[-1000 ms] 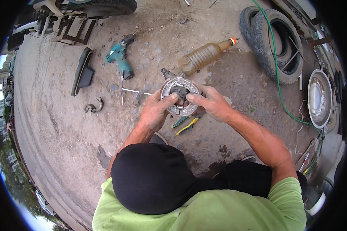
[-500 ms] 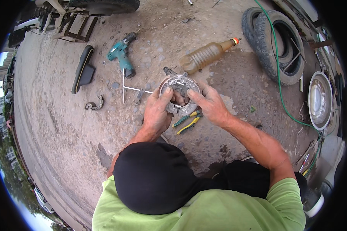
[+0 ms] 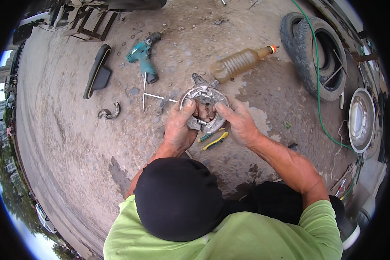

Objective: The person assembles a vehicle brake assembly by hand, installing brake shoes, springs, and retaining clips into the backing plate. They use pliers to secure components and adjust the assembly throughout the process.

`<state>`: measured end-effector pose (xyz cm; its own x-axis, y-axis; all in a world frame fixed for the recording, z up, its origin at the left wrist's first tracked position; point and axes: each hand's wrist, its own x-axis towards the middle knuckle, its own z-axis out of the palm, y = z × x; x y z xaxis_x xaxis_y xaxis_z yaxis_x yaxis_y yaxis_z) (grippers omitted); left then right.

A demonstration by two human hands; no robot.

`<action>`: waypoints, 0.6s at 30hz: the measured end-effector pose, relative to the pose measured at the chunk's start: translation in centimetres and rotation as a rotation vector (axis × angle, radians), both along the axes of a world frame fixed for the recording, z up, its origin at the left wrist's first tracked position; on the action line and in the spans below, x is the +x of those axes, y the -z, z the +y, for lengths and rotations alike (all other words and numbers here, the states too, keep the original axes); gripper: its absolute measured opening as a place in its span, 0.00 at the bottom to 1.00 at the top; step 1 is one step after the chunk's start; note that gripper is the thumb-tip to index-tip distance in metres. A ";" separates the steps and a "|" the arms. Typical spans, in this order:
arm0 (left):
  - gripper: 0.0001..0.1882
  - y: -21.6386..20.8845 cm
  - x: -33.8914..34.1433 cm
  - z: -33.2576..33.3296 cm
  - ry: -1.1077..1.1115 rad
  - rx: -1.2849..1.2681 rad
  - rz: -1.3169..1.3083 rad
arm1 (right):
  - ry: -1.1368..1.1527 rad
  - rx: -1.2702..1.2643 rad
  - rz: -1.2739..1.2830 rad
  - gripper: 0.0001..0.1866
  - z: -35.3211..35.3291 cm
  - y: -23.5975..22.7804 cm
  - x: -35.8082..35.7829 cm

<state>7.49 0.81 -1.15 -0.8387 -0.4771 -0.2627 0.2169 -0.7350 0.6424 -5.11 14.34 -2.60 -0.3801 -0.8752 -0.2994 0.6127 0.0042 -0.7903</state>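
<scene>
Between my two hands is a round drum brake plate, with curved brake shoes around its rim and small springs across it. My left hand grips its left side, thumb pressed on the inner edge of the shoe. On the opposite side my right hand holds it the same way, and fingertips show through the plate's open middle. A metal arm sticks out at the plate's far side. Just below lie pliers with green and yellow handles, partly covered by the plate. A loose curved brake shoe rests on the ground at left.
Beyond my hands lie a teal cordless drill, a T-handle wrench, a black padded part and a plastic bottle of brownish liquid. At right are tires, a green hose and a metal basin.
The brake plate has turned and tilted slightly in my hands, so more of its open middle and a spring show. Both hands keep their grip. The whole view has shifted a little.
</scene>
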 end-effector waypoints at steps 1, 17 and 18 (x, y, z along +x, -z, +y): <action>0.13 -0.1 0.0 -0.1 -0.001 -0.013 -0.011 | -0.050 -0.003 0.039 0.24 0.0 0.1 -0.4; 0.28 -0.3 0.1 -0.6 0.185 -0.103 -0.224 | -0.208 0.017 0.522 0.27 -0.2 -1.3 -5.2; 0.28 -0.4 0.0 -0.5 0.175 -0.148 -0.223 | -0.179 0.021 0.588 0.27 -0.1 -1.5 -5.0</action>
